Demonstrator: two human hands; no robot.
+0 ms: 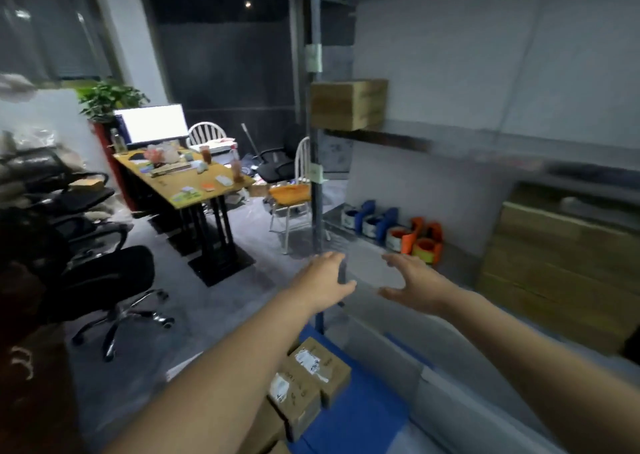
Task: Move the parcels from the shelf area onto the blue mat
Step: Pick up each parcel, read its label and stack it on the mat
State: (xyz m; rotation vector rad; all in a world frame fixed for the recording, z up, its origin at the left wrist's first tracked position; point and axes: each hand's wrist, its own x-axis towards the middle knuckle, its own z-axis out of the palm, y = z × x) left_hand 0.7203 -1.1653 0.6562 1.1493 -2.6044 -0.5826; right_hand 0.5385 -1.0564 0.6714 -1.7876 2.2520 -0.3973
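Both hands, left hand [323, 280] and right hand [414, 285], reach mid-frame toward the shelf [485, 138], fingers apart and empty, likely spread to take a parcel [348, 104] upper centre, while other parcels [311, 381] sit on the blue mat [363, 415] below.

Parcel labels: I see white printed stickers on the brown cardboard parcels [313, 374] on the blue mat [360, 415]; print too blurred to read.
Monitor: the lit white computer screen [152, 122] on the wooden table [194, 183] shows nothing I can read.
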